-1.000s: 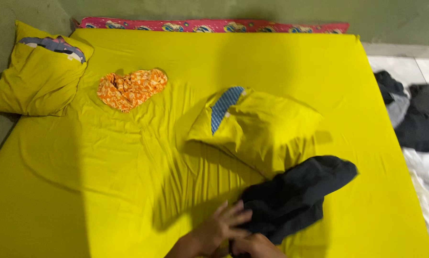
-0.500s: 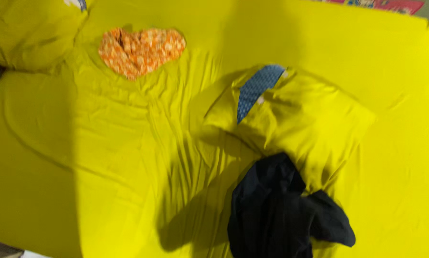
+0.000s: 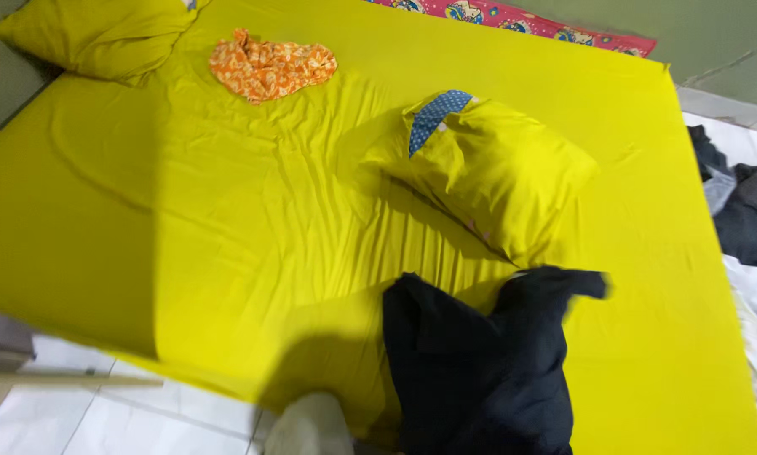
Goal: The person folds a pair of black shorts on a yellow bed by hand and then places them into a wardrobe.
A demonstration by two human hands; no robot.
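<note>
Neither hand shows any longer, so their grip cannot be told, while the dark garment (image 3: pixel 479 371), bunched on the yellow bed (image 3: pixel 184 219) a second ago, now hangs lifted before the yellow pillow (image 3: pixel 496 173).

The dark garment (image 3: pixel 479 371), which a second ago was pressed flat on the yellow sheet (image 3: pixel 227 219) by both hands, is now seen lifted and hanging in front of the pillow (image 3: pixel 496 173) (the hands are no longer shown).
</note>
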